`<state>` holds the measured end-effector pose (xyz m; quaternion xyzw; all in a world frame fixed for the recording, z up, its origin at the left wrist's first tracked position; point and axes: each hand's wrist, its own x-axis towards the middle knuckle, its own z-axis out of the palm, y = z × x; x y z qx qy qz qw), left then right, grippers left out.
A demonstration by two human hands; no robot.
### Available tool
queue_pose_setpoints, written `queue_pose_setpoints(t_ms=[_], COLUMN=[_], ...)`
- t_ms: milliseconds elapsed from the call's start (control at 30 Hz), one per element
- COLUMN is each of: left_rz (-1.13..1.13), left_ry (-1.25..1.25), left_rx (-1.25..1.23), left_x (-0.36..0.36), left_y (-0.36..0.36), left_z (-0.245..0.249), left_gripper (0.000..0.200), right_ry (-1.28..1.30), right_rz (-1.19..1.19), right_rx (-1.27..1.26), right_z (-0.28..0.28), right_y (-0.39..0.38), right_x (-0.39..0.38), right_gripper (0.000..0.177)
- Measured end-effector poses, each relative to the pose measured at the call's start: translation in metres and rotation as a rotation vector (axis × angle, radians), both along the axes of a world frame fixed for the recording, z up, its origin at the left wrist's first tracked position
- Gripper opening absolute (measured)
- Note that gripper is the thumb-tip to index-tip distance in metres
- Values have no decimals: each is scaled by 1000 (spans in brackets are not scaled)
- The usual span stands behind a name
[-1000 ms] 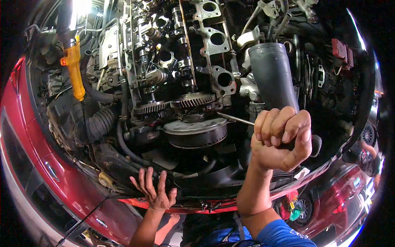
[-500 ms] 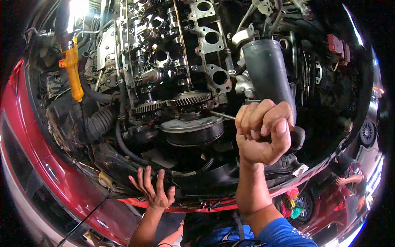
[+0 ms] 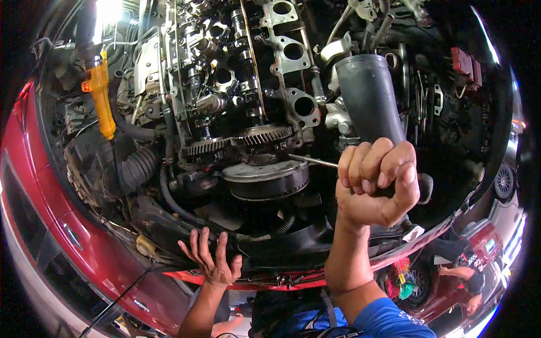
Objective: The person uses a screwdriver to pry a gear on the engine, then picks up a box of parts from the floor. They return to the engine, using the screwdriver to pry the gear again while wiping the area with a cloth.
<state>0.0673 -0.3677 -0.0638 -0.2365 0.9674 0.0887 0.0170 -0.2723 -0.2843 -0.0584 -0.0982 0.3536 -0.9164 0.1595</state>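
My right hand (image 3: 376,183) is in a fist around a long tool with a thin bright metal shaft (image 3: 321,162). A dark rounded end (image 3: 426,188) of it shows past the thumb side. The shaft points left, its tip just over the round pulley (image 3: 265,172) and below the toothed gear (image 3: 264,135) at the engine's front. What kind of tool it is, I cannot tell, as the fist covers its middle. My left hand (image 3: 213,260) rests with spread fingers on the black front edge of the engine bay (image 3: 265,248).
Exposed camshafts (image 3: 242,62) run up the opened engine. A wide black pipe (image 3: 369,93) stands right behind my fist. At the upper left hangs a lit work lamp with a yellow handle (image 3: 101,101). A person (image 3: 468,270) is at the far right, near a red car.
My right fist has moved to the right with the tool, and more of the shaft shows. My left hand stays on the edge. The person at the right has shifted.
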Motion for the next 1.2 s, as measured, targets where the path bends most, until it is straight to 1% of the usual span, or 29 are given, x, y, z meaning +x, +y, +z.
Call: queue_pose_setpoints(t_ms=[67,167,267,600,633,667,733,867,1000,1133,1200], left_rz=[1,5,-6,-2,-4,-5,-4,-5,5,33,30], left_ry=[1,-10,-14,-7,-4,0,-7,-5,-6,15,9], left_rx=[1,1,-12,-9,-11,-13,-13,-5,-6,10,6], left_x=[1,1,0,1,1,1,2,1,1,1,2], left_y=[0,1,0,0,0,0,0,0,0,2,1], left_z=[0,0,1,0,0,-1,-1,0,0,-2,-1], left_gripper=[59,60,60,60,60,60,60,60,59,59,59], right_ry=[-12,-10,65,37,14,18,34,40,22,85,76], right_rz=[13,6,-1,-61,-89,-41,-46,-68,-32,-30,-46], right_rx=[-11,39,78,91,88,8,5,64,55,109,131], right_z=[-1,-2,-13,-10,-3,-2,-3,-3,-7,-10,-7], right_y=[0,-2,-7,-5,-6,1,6,-4,-8,-10,-9], right_x=[0,1,1,-2,-2,-5,-8,-4,0,3,3], right_gripper=[35,35,34,34,34,32,32,34,34,34,34])
